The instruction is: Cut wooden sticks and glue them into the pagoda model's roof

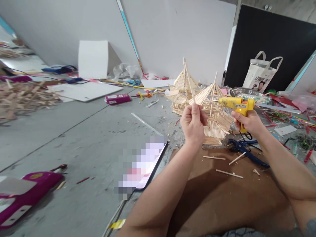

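Observation:
Two pointed-roof models built of thin wooden sticks stand close together: one model behind on the left, the other model nearer on the right. My left hand is closed in front of them, pinching a thin wooden stick that points up and slightly left across the rear model. My right hand grips a yellow glue gun, whose nozzle points left beside the nearer roof. Below, loose short sticks and a blue cutter lie on and by a brown board.
A phone or tablet with a blurred screen lies left of my left forearm. Purple power strips sit on the grey floor, with a stick pile at far left. A metal bowl and tote bag stand at back right.

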The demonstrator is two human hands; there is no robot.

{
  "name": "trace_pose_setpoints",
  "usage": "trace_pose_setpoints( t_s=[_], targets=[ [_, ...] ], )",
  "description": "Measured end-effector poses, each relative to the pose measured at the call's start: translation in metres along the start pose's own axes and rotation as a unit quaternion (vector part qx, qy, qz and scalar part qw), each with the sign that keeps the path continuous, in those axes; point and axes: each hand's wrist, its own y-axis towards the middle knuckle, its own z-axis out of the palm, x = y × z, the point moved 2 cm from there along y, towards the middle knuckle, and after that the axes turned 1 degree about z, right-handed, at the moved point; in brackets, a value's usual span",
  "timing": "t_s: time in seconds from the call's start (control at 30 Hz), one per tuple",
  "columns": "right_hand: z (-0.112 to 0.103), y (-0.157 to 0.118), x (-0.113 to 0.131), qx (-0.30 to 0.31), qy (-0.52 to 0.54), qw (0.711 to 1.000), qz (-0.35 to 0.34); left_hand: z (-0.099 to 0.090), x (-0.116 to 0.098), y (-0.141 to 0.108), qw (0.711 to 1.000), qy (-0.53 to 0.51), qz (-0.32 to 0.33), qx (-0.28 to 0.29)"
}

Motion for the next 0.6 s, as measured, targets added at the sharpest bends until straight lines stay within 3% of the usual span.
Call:
trace_pose_setpoints(
  t_s=[0.6],
  targets=[
    [-0.0027,-0.0042,-0.0099,0.027,-0.035,0.999,-0.017,0.0004,-0.0011,0.0005,1.0,-0.002,0.003,0.003]
  ],
)
